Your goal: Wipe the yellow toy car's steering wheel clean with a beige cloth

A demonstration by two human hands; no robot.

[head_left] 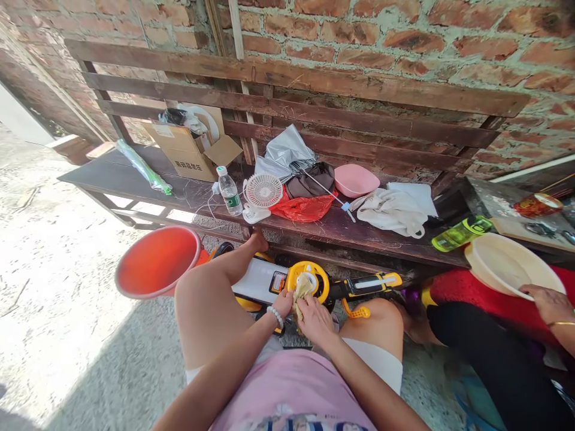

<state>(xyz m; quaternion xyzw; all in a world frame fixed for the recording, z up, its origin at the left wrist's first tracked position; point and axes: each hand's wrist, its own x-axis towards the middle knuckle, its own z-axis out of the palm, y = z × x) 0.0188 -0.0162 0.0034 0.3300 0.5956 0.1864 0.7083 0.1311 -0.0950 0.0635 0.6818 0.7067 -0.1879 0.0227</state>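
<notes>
Between my knees stands a yellow, white and black ride-on toy with a yellow steering wheel. A crumpled beige cloth is bunched at the near left side of the wheel. My left hand, with a beaded bracelet at the wrist, has its fingers closed on the cloth's left side. My right hand grips the same cloth from the right. Part of the cloth is covered by my fingers. A yellow and black toy arm stretches to the right of the wheel.
An orange bucket is at left. The dark wooden bench carries a cardboard box, water bottle, white fan, pink basin and white cloth. At right, another person's hand touches a cream basin.
</notes>
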